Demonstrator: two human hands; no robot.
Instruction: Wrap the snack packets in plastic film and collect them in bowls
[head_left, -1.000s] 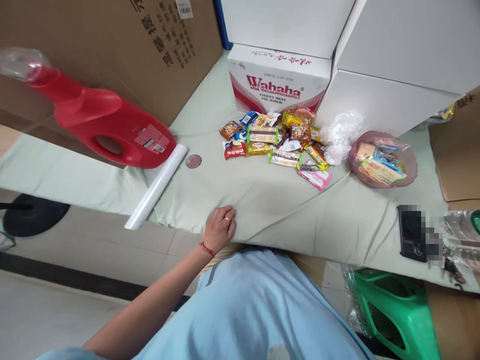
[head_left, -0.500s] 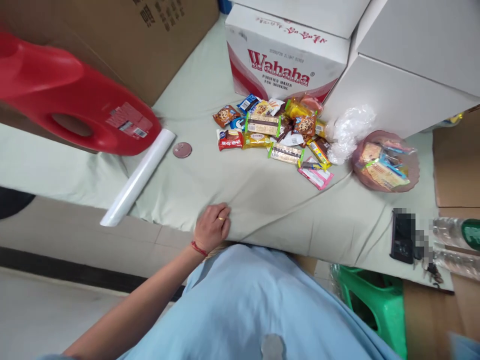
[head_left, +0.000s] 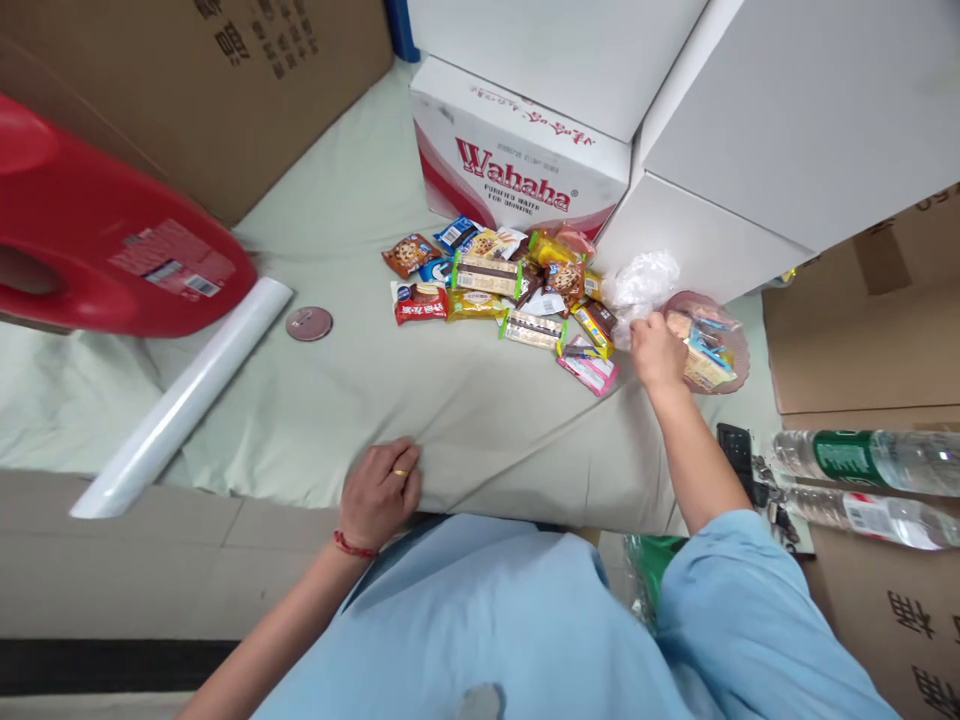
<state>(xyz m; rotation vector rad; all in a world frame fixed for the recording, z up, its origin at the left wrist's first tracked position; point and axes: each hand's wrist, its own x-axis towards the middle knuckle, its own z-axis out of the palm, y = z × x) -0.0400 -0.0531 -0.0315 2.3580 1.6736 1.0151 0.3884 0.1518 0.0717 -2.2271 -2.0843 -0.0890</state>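
My left hand [head_left: 381,490], with a ring and a red string bracelet, rests on the cloth at the table's front edge. Its fingers are curled closed with nothing showing in them. At the left rim of a pinkish clear bowl [head_left: 739,350] is my right hand [head_left: 660,352], fingers bent together against the crumpled clear plastic bag [head_left: 645,278]. What they grip, if anything, is hidden. Wrapped snacks [head_left: 714,362] lie in the bowl. To its left spreads a pile of packaged biscuits and cakes [head_left: 486,275], with a pink packet [head_left: 589,370] nearest me.
A white Wahaba-style water carton [head_left: 517,165] stands behind the pile. On the left are a red jug [head_left: 150,260], a white roll [head_left: 187,395] and a round lid-like disc [head_left: 309,323]. Plastic bottles [head_left: 862,460] and a black phone-like object [head_left: 735,455] lie at right.
My right hand has come into view and reached to the bag and the bowl's left rim. My left hand stays on the table edge. The camera view has shifted right.
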